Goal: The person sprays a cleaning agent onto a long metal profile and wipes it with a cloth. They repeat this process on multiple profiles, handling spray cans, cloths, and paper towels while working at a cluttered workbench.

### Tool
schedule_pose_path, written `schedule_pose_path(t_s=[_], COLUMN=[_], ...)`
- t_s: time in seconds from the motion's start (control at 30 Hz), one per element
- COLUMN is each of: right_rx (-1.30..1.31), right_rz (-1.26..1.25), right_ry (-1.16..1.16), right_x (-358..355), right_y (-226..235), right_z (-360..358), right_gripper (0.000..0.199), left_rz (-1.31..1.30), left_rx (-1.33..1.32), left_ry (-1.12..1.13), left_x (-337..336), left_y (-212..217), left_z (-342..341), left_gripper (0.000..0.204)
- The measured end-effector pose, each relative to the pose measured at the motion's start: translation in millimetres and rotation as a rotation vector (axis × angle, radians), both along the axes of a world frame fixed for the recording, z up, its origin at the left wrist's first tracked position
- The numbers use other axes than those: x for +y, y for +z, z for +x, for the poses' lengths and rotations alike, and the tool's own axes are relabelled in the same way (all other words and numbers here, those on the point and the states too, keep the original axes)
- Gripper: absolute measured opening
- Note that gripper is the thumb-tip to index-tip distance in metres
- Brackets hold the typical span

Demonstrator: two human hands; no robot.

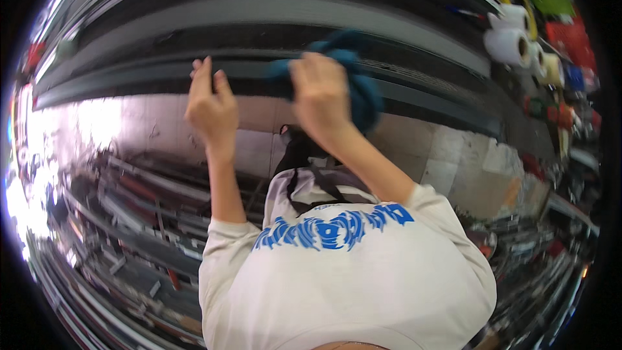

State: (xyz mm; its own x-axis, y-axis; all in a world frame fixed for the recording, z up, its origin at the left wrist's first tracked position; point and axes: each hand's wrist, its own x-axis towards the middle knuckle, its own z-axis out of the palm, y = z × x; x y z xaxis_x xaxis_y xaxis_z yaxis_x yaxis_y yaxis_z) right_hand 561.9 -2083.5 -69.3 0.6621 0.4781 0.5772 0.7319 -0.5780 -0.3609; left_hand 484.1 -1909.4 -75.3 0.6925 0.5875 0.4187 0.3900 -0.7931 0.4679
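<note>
The right hand (322, 94) has its grip closed on a blue-green cloth (367, 94), which bunches out past the fingers and lies over the near part of the long dark profiles (259, 13); both hand and cloth are blurred. The left hand (212, 107), well apart to the left, has an open grip, fingers partly bent, near the profiles' front edge; whether it touches them I cannot tell. White rolls (507, 46) sit at the upper right, and long metal lengths (149, 188) lie piled at the lower left.
</note>
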Motion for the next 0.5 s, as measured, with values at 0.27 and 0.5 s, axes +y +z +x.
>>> schedule_pose_path(t_s=[0.27,0.5], right_rx=[0.197,0.312], right_rz=[-0.113,-0.046], right_ry=[-0.133,-0.647], right_x=[-134.6,-388.8], right_y=[-28.7,9.4], right_z=[18.8,67.1], right_gripper=[0.042,0.038], left_rz=[-0.103,-0.173], left_rx=[0.037,0.061], left_ry=[-0.127,-0.125], left_x=[27.8,30.9], left_y=[15.0,17.3], left_z=[-11.4,-11.5], left_gripper=[0.027,0.026])
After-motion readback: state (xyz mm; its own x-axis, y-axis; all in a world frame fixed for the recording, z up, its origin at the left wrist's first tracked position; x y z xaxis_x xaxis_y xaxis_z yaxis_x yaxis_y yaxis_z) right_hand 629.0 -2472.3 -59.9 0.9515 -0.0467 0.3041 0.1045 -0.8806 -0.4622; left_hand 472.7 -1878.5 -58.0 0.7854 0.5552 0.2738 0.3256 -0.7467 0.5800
